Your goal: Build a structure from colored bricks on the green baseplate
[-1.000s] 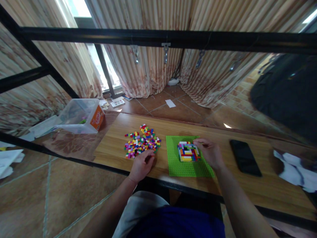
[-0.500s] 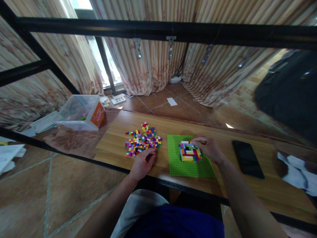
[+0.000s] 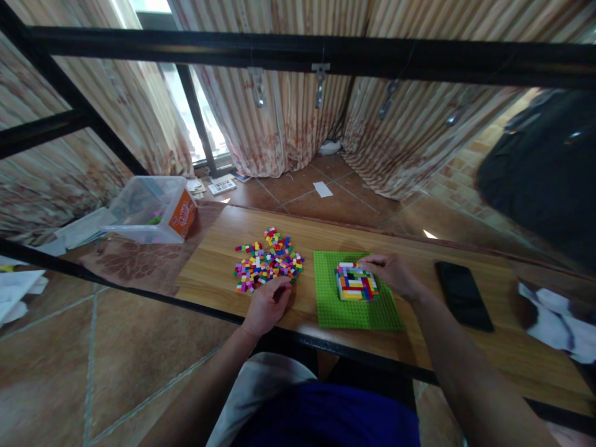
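Note:
A square block of stacked toy bricks (image 3: 357,290) in many colours, with a hole in its middle, stands on a green baseplate (image 3: 333,316). At its far right corner is my right hand (image 3: 385,270), fingers closed at the top edge of the stack; whatever they pinch is hidden or too small to name. My left hand (image 3: 269,305) rests on the table at the near side of a pile of loose bricks (image 3: 267,264). Its thumb and fingertips are curled together, and I cannot make out anything between them.
Right of the baseplate lies a black phone (image 3: 463,295), with crumpled white paper (image 3: 554,320) farther right. A clear plastic box (image 3: 149,211) with an orange label sits beyond the wooden table's (image 3: 209,248) left end. A black metal bar (image 3: 288,53) crosses above.
My right fingers have lowered and pressed closer onto the far right corner of the brick stack. The left hand stays by the pile. The whole view has shifted very slightly.

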Available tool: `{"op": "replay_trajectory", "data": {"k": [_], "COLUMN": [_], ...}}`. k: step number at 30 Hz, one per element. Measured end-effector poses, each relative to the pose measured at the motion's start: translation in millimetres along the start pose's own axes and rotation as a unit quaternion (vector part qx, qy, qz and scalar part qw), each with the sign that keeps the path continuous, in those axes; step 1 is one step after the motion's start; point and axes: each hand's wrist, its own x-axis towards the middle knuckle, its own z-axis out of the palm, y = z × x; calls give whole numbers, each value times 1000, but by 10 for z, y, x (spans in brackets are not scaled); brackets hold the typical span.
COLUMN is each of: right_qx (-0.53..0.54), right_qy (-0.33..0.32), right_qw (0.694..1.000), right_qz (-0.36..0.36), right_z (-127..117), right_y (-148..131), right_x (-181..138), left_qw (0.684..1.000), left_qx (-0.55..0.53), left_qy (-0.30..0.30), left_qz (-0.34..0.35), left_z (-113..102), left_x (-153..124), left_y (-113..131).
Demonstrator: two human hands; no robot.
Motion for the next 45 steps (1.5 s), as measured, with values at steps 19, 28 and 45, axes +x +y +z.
{"op": "replay_trajectory", "data": {"k": [19,28,45], "right_qx": [112,36,15], "right_qy": [304,67,57], "right_qw": [946,989,992], "right_qz": [14,-130,-109], "right_z": [375,1372,1817], "right_y": [-183,-734,-741], "right_x": [-510,-705,-489], "left_qw": [999,999,998], "left_qx": [-31,-34,-64], "left_qy": [16,14,17], "left_qz": [-18,-14,4], "left_z": [54,11,-55], "left_x": [-44,-35,-20], "left_y": [-93,-70,-57]}}
